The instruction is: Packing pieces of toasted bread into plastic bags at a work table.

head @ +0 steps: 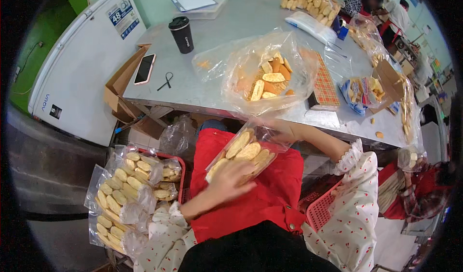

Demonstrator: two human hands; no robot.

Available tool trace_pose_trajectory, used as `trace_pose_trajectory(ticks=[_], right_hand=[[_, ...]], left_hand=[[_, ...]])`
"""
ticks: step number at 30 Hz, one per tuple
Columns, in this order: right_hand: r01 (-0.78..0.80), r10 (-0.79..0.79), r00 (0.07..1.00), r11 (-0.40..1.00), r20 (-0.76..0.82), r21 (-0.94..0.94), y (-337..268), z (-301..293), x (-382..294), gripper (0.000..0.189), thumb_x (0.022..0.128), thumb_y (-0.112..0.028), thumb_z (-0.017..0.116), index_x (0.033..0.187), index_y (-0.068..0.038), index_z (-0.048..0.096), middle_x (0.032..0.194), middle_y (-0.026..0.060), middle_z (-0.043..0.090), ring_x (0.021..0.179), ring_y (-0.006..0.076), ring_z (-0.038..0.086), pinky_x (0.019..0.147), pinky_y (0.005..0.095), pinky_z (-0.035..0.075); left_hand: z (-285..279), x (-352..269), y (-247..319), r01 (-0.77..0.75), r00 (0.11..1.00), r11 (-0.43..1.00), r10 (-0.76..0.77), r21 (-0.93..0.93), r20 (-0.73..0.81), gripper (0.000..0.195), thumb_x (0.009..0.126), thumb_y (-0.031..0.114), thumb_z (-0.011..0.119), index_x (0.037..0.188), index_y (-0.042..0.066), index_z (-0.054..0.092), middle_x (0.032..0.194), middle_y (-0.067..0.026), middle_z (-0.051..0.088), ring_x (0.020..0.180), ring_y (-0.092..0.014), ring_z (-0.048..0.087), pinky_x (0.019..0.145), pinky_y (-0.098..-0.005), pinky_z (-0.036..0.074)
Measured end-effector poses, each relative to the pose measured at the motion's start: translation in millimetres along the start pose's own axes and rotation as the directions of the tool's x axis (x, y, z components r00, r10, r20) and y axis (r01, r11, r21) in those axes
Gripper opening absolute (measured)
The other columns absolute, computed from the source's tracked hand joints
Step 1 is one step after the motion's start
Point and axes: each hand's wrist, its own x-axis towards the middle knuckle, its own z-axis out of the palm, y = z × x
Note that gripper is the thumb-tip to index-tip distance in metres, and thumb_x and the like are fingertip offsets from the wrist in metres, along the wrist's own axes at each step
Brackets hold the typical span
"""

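Observation:
A clear plastic bag of long, pale oval biscuits [249,151] lies slanted over the red apron [253,207] on my lap. My right hand [276,129] grips the bag's upper end, its fingers partly veiled by the plastic. Across the lower end of the bag lies my left hand [231,183], blurred, with its fingers spread over the biscuits. On the table in front of me, a large open plastic bag [231,87] contains loose biscuits [273,77] and crumbs.
Filled biscuit bags [119,196] are piled on a red crate [182,174] at left. A metal table [217,55] bears a black tumbler [181,35], phone [145,69], plaid box [325,80] and more bagged biscuits [311,1]. A pink basket [320,208] stands at right. Other people are nearby.

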Motion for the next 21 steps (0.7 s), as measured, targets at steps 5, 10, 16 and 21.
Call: trace_pose_trajectory(ticks=[5, 10, 16, 21], right_hand=[[0.173, -0.176, 0.984, 0.947, 0.012, -0.272, -44.9, 0.2, 8.9, 0.066, 0.073, -0.005, 0.059, 0.132, -0.015, 0.033, 0.125, 0.0139, 0.042, 0.117, 0.0319, 0.040, 0.094, 0.0375, 0.037], [0.161, -0.160, 0.987, 0.973, 0.023, -0.168, -59.8, -14.7, 18.2, 0.053, 0.076, -0.006, 0.058, 0.125, -0.013, 0.041, 0.116, 0.0130, 0.050, 0.106, 0.0297, 0.049, 0.085, 0.0378, 0.043], [0.007, -0.006, 1.000, 0.964, -0.002, 0.264, -58.6, -0.8, 11.7, 0.047, 0.078, -0.007, 0.057, 0.123, -0.009, 0.042, 0.095, 0.0134, 0.057, 0.085, 0.0248, 0.057, 0.075, 0.0342, 0.046], [-0.043, 0.025, 0.997, 0.961, 0.070, 0.274, -79.8, -1.7, 24.0, 0.052, 0.080, -0.007, 0.055, 0.127, -0.009, 0.035, 0.105, 0.0136, 0.055, 0.096, 0.0266, 0.055, 0.083, 0.0357, 0.043]], left_hand=[[-32.9, 17.1, -62.1, 0.262, 0.942, 0.880, -0.322, -0.397, -0.093, 0.077, 0.066, 0.018, 0.075, 0.130, 0.001, 0.034, 0.125, -0.0122, 0.045, 0.113, -0.023, 0.045, 0.095, -0.0315, 0.035], [-17.8, 17.0, -91.0, 0.611, 0.787, 0.284, -0.117, -0.739, 0.606, 0.090, 0.067, 0.013, 0.074, 0.137, 0.002, 0.020, 0.132, -0.0070, 0.037, 0.119, -0.015, 0.037, 0.100, -0.0282, 0.028], [-26.1, 18.0, -77.6, 0.575, 0.815, 0.359, -0.164, -0.735, 0.556, 0.096, 0.066, 0.013, 0.074, 0.139, 0.000, 0.013, 0.133, -0.0073, 0.036, 0.120, -0.015, 0.036, 0.101, -0.0275, 0.026], [-44.4, 15.5, -57.1, 0.450, 0.865, 0.685, -0.178, -0.572, 0.468, 0.102, 0.056, 0.020, 0.082, 0.136, 0.000, 0.021, 0.130, -0.0109, 0.040, 0.120, -0.018, 0.038, 0.100, -0.0298, 0.028]])
